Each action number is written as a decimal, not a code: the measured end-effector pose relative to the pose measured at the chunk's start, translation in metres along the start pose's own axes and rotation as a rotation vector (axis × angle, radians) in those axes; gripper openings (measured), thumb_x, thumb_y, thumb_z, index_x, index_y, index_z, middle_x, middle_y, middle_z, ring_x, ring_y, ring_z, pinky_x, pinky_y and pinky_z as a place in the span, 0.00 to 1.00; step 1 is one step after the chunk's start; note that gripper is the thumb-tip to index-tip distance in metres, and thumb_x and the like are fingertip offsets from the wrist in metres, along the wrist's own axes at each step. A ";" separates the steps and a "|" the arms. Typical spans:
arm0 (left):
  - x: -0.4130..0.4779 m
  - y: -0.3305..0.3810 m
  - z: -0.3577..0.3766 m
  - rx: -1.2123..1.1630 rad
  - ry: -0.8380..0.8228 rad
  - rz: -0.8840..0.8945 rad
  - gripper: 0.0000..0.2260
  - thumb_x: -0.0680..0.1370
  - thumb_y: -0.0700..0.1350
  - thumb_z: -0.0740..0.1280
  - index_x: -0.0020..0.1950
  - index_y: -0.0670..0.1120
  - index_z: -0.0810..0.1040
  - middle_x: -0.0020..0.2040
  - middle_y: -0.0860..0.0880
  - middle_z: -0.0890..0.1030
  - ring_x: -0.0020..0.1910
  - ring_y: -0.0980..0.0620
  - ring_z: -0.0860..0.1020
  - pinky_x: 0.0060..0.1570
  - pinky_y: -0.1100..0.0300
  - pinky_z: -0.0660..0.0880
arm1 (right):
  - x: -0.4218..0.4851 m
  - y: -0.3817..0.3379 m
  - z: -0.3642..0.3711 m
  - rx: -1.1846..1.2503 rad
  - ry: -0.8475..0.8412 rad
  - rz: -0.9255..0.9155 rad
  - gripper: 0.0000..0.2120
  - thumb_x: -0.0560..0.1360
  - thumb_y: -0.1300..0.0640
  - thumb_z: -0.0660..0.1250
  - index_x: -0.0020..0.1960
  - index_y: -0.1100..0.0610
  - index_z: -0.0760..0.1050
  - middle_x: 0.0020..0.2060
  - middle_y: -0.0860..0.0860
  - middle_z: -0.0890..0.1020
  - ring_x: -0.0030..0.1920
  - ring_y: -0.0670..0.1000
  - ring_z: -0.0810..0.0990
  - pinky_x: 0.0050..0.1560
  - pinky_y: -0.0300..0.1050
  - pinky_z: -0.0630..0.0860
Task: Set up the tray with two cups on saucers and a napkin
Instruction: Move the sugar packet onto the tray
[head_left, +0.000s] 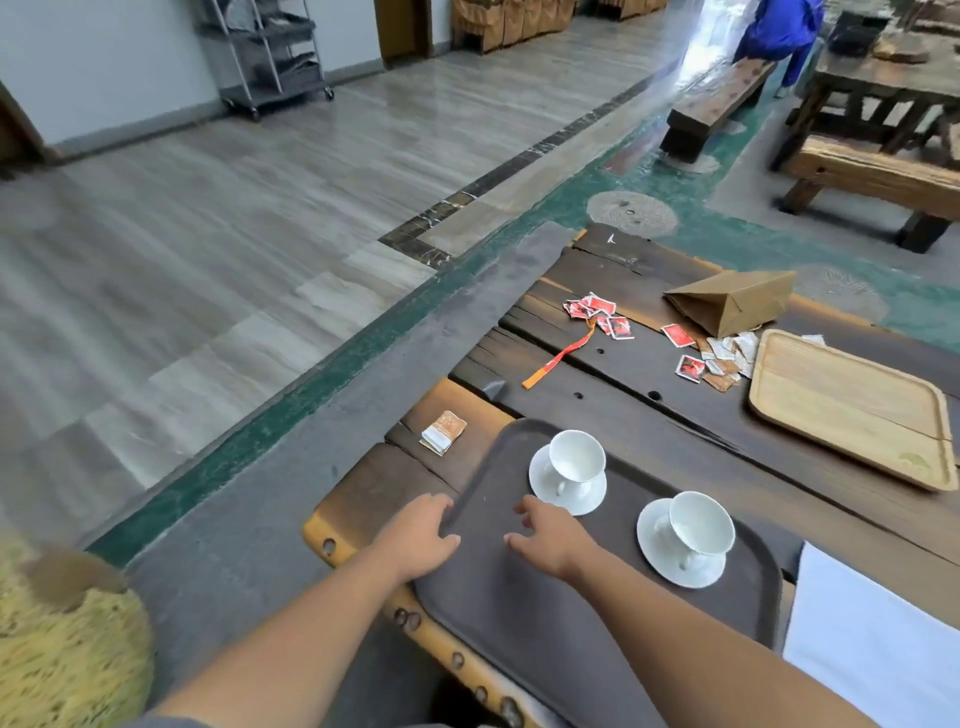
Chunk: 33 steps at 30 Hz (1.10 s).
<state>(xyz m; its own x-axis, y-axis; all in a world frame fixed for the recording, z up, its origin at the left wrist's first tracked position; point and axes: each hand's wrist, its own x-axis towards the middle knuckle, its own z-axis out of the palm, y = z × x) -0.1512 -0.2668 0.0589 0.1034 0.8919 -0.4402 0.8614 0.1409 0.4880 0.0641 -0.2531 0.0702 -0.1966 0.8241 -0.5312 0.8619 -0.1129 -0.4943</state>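
A dark grey tray (545, 613) lies on the wooden table in front of me. Two white cups stand on white saucers on it: one cup (576, 457) on its saucer (540, 475) at the far side, the other cup (701, 525) on its saucer (649, 540) to the right. A white napkin (872, 634) lies on the table just right of the tray. My left hand (421, 535) rests on the tray's left rim, fingers curled over it. My right hand (550, 535) hovers over the tray with fingers spread, holding nothing.
A light wooden tray (852, 405) sits at the far right. A brown paper bag (732, 301), red sachets (597, 312), an orange strip (561, 358) and a small folded packet (444, 431) lie on the table. Wooden benches and a person in blue stand beyond.
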 end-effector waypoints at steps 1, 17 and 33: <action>0.001 -0.005 -0.001 -0.001 0.002 -0.007 0.26 0.78 0.53 0.68 0.75 0.48 0.68 0.70 0.49 0.73 0.68 0.49 0.73 0.67 0.55 0.71 | 0.004 -0.005 0.002 -0.008 -0.006 -0.003 0.28 0.78 0.47 0.66 0.74 0.56 0.67 0.69 0.55 0.76 0.68 0.54 0.75 0.67 0.48 0.72; 0.051 -0.052 -0.015 -0.004 0.025 -0.029 0.26 0.79 0.54 0.67 0.75 0.47 0.67 0.71 0.48 0.69 0.68 0.47 0.72 0.68 0.51 0.71 | 0.068 -0.051 0.010 0.157 -0.020 0.063 0.22 0.78 0.48 0.68 0.69 0.55 0.71 0.60 0.53 0.80 0.59 0.53 0.79 0.61 0.47 0.76; 0.095 -0.110 0.034 0.436 0.147 0.101 0.38 0.78 0.70 0.47 0.83 0.50 0.46 0.82 0.43 0.39 0.81 0.42 0.37 0.77 0.37 0.39 | 0.165 -0.096 0.019 0.371 0.186 0.281 0.20 0.78 0.48 0.68 0.63 0.60 0.73 0.51 0.54 0.82 0.57 0.57 0.79 0.57 0.51 0.76</action>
<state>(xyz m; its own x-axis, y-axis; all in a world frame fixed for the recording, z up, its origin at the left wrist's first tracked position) -0.2194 -0.2121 -0.0620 0.1526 0.9479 -0.2797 0.9825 -0.1148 0.1470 -0.0602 -0.1168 0.0166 0.1352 0.8144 -0.5643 0.6387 -0.5071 -0.5788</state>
